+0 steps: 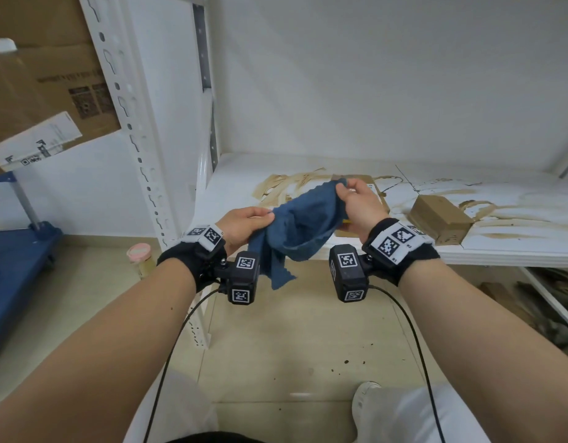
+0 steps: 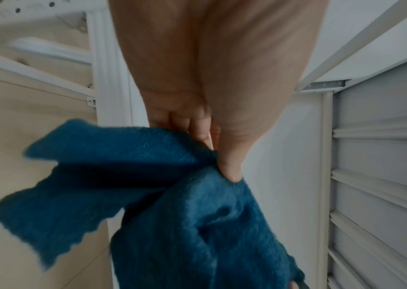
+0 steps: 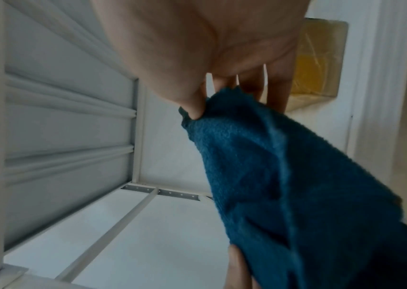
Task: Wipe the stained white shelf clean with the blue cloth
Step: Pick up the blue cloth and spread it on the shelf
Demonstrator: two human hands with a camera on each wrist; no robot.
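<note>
The blue cloth (image 1: pixel 303 223) hangs stretched between both hands, in the air just in front of the white shelf (image 1: pixel 237 180). My left hand (image 1: pixel 244 223) pinches its lower left edge, thumb against fingers. My right hand (image 1: pixel 356 203) pinches the upper right corner. A loose tail of cloth droops below the left hand. The shelf board carries brown smeared stains (image 1: pixel 513 215) across its middle and right. In the left wrist view the thumb presses into the cloth (image 2: pixel 162 195). The right wrist view shows thumb and fingers nipping a corner of the cloth (image 3: pixel 284 176).
A small brown cardboard box (image 1: pixel 439 219) sits on the shelf to the right of my hands, and a flat cardboard piece (image 1: pixel 369 183) lies behind them. The slotted white upright (image 1: pixel 138 132) stands at left. A pink-lidded jar (image 1: pixel 140 259) and a blue cart (image 1: pixel 17 270) are on the floor.
</note>
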